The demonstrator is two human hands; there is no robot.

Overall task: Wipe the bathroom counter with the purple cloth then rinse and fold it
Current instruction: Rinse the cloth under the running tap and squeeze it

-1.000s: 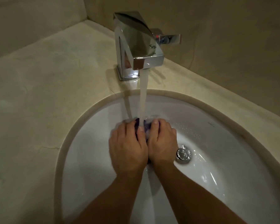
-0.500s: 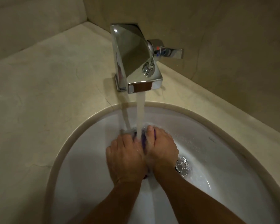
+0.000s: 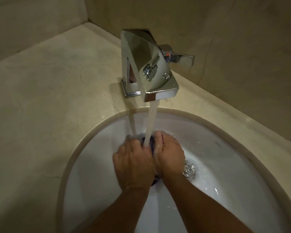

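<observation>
A beige stone desk [image 3: 49,98] meets matching walls [image 3: 242,39] in a corner, with a white sink [image 3: 91,165] set into it and a chrome tap [image 3: 146,64] at the sink's back edge. Water [image 3: 152,121] falls from the tap onto the cloth [image 3: 151,145], bunched in the sink between the left hand [image 3: 134,165] and right hand [image 3: 170,153], whose grips are both clamped on it and hide most of it. The drain [image 3: 189,170] lies just beside the right hand.

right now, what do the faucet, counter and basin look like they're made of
Faucet: metal, likely chrome-plated; the mirror finish shows sharp reflections. Counter: beige stone, probably marble or a lookalike; dull sheen with faint veins and hairline cracks. Basin: glossy white ceramic or porcelain, judging by its bright wet highlights.
</observation>
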